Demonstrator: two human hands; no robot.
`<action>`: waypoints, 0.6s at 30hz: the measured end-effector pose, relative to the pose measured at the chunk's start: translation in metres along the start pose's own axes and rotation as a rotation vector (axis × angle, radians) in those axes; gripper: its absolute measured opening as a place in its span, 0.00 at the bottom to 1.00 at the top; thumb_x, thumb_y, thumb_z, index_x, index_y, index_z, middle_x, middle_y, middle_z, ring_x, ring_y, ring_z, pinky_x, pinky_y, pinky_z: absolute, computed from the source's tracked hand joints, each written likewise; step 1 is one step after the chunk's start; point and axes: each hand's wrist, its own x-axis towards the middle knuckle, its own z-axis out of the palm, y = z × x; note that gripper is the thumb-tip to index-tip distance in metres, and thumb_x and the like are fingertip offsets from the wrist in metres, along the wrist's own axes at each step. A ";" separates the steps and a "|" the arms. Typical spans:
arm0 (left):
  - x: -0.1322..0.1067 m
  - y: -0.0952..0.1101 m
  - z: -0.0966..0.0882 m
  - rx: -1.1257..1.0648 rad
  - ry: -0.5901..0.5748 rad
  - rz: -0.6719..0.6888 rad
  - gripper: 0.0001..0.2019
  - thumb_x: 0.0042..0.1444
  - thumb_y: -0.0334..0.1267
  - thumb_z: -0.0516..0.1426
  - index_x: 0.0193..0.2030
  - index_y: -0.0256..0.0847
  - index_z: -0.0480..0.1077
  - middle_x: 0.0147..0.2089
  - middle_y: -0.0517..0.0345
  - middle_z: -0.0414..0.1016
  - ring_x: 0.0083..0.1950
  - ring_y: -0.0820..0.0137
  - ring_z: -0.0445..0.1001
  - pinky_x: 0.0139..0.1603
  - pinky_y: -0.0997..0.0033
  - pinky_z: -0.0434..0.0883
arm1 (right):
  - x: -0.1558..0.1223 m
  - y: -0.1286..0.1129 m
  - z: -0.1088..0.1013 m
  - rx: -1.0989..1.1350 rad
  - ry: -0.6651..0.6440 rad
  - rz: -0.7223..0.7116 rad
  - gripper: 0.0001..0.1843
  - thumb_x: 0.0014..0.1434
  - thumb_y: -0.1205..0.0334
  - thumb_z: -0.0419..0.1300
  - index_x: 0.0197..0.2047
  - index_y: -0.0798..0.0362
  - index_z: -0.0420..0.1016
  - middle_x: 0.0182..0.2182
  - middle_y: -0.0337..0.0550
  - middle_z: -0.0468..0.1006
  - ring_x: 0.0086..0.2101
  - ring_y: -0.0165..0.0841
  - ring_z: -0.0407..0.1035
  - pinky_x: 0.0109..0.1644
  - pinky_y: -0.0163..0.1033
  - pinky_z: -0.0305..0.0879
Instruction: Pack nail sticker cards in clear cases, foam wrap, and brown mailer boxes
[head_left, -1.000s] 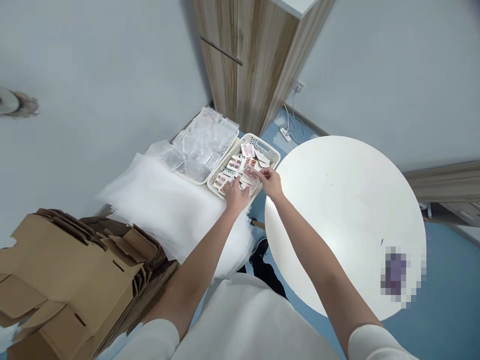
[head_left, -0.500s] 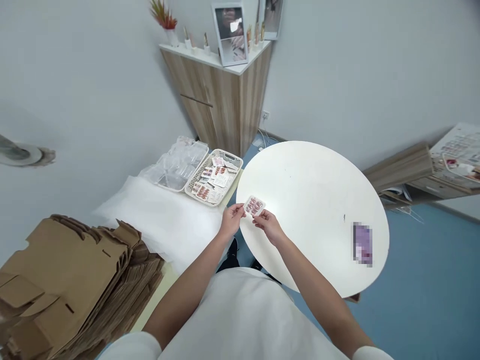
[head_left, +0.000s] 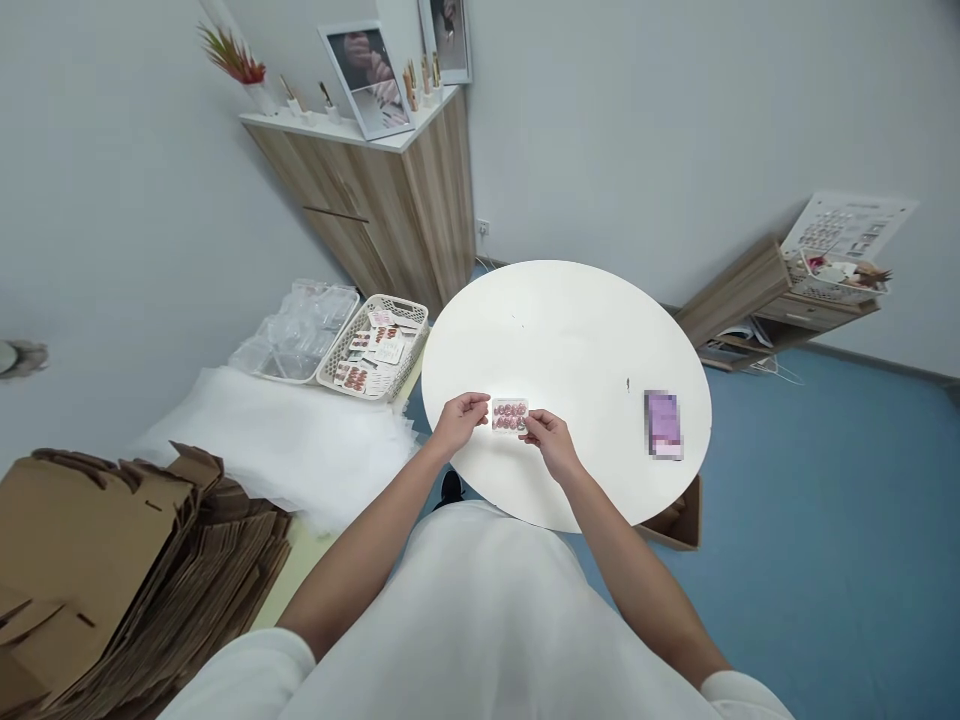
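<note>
A small pale card of press-on nails [head_left: 511, 415], pinkish and set in two rows, is held just above the near part of the round white table [head_left: 555, 330]. My right hand [head_left: 551, 438] pinches its right edge between thumb and fingers. Close to the card's left edge is my left hand [head_left: 459, 422], its fingers apart and a narrow gap between them and the card. Left of the table, a white basket [head_left: 328, 380] contains several similar nail cards [head_left: 386, 345].
A purple pixelated item [head_left: 664, 425] lies on the table's right side. Clear plastic boxes [head_left: 300, 325], white sheeting [head_left: 277, 440] and stacked flat cardboard boxes [head_left: 172, 560] are on the left. A wooden cabinet [head_left: 360, 210] stands behind; a low shelf [head_left: 750, 290] is at right.
My view has turned right. Both hands have brought the nail card further over the table and levelled it; my left hand has let go of its left edge.
</note>
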 end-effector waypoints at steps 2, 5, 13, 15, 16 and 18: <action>-0.005 -0.004 0.006 0.001 -0.006 -0.025 0.16 0.47 0.44 0.54 0.41 0.37 0.69 0.31 0.57 0.71 0.30 0.75 0.70 0.39 0.67 0.69 | -0.002 0.001 -0.004 0.030 0.007 -0.001 0.14 0.44 0.51 0.61 0.30 0.51 0.71 0.27 0.38 0.72 0.25 0.28 0.68 0.34 0.37 0.65; -0.013 -0.009 0.012 0.015 -0.038 -0.049 0.17 0.47 0.45 0.56 0.40 0.37 0.69 0.31 0.56 0.72 0.32 0.73 0.71 0.39 0.67 0.69 | -0.002 0.001 -0.007 0.049 0.003 -0.008 0.14 0.44 0.51 0.60 0.30 0.51 0.70 0.27 0.38 0.72 0.25 0.28 0.68 0.34 0.37 0.65; -0.019 -0.009 0.021 0.048 -0.085 0.071 0.16 0.48 0.47 0.56 0.38 0.37 0.71 0.37 0.52 0.74 0.36 0.69 0.72 0.41 0.65 0.69 | 0.003 -0.004 -0.020 -0.123 -0.125 -0.073 0.18 0.45 0.53 0.60 0.39 0.51 0.69 0.34 0.42 0.74 0.34 0.31 0.68 0.39 0.38 0.63; -0.016 -0.006 0.020 0.122 -0.131 0.114 0.15 0.48 0.46 0.55 0.38 0.39 0.72 0.37 0.53 0.74 0.38 0.68 0.72 0.42 0.66 0.69 | 0.008 -0.009 -0.023 -0.199 -0.143 -0.122 0.21 0.45 0.53 0.60 0.43 0.50 0.69 0.35 0.41 0.73 0.35 0.30 0.67 0.39 0.38 0.63; -0.014 -0.005 0.020 0.147 -0.150 0.121 0.14 0.48 0.45 0.55 0.39 0.39 0.72 0.37 0.53 0.74 0.38 0.69 0.71 0.41 0.66 0.68 | 0.010 -0.011 -0.023 -0.233 -0.167 -0.128 0.20 0.45 0.53 0.59 0.43 0.50 0.69 0.34 0.41 0.73 0.33 0.30 0.67 0.38 0.38 0.63; -0.012 -0.005 0.020 0.140 -0.127 0.104 0.16 0.47 0.44 0.56 0.42 0.39 0.70 0.34 0.55 0.73 0.36 0.70 0.71 0.40 0.67 0.68 | 0.015 -0.014 -0.023 -0.267 -0.235 -0.110 0.17 0.45 0.53 0.59 0.38 0.52 0.71 0.29 0.39 0.73 0.30 0.29 0.66 0.35 0.37 0.63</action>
